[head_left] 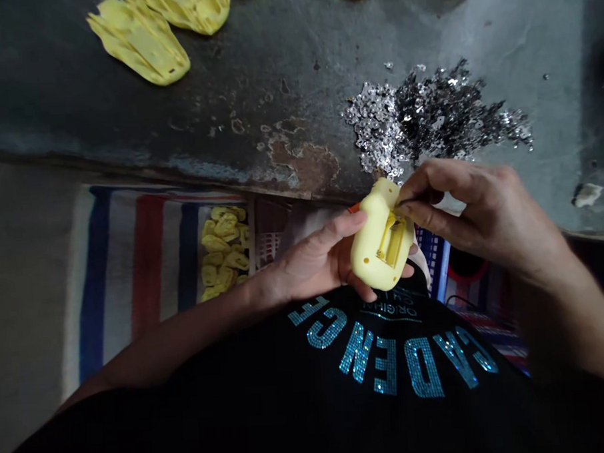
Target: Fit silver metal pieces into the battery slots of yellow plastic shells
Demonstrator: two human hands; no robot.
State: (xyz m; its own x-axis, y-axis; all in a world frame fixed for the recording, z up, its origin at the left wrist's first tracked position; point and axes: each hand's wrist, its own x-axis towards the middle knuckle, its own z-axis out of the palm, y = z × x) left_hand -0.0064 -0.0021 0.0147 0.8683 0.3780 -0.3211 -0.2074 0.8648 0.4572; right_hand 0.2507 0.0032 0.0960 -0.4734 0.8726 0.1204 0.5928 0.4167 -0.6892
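Yellow plastic shell (377,243) clamped in the left hand (318,256), fingers wrapped around its underside, just above a black printed shirt (368,357). Right hand (474,209) just beside the shell, thumb and forefinger pinched together on a thin dark tool (406,201) at its top end. Beyond the shell, a heap of silver metal scraps (427,117) on a worn metal bench (275,67); left of the shell, small yellow pieces (223,253) on striped cloth (133,260).
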